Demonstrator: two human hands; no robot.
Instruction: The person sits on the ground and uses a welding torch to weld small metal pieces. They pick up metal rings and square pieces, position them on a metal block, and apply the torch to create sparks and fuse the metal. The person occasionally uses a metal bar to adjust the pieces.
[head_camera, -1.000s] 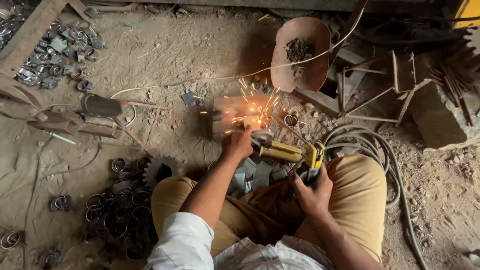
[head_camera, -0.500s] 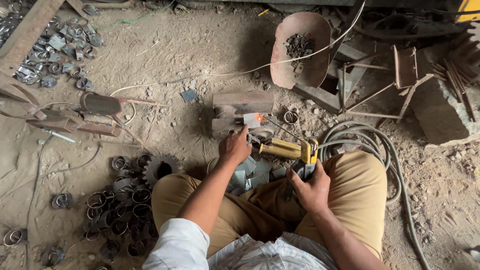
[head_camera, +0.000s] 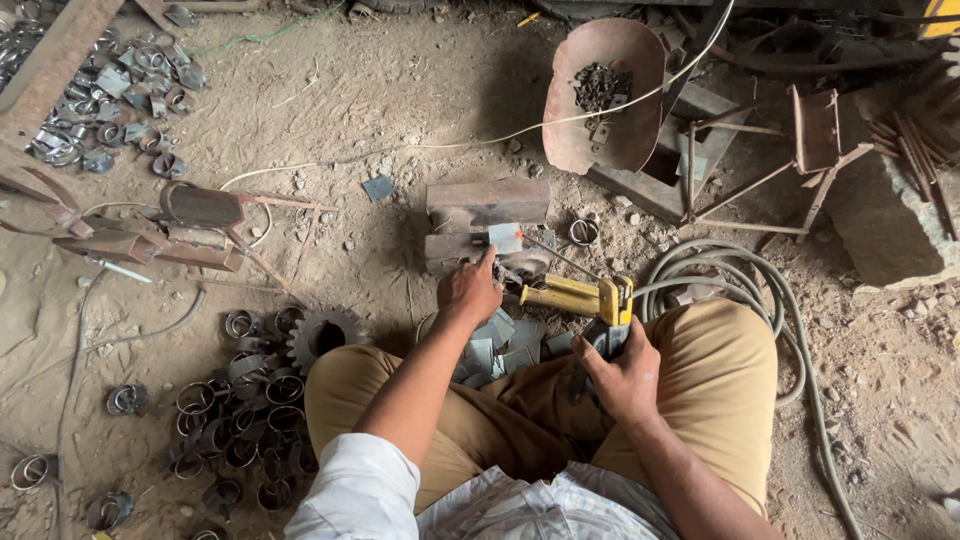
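Right hand: clenched around the dark grip of a yellow electrode holder, its thin rod reaching far-left to a small grey metal plate. Left hand: fingers pinching that plate, which rests on a rusty steel block at scene centre. Near left: pile of metal rings, one gear. Far right: rust-red pan holding scrap. Right: coiled grey hose.

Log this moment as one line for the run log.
left hand: on small metal plate atop steel block | right hand: holding yellow welding holder | sparks: none | posture: seated on dirt floor
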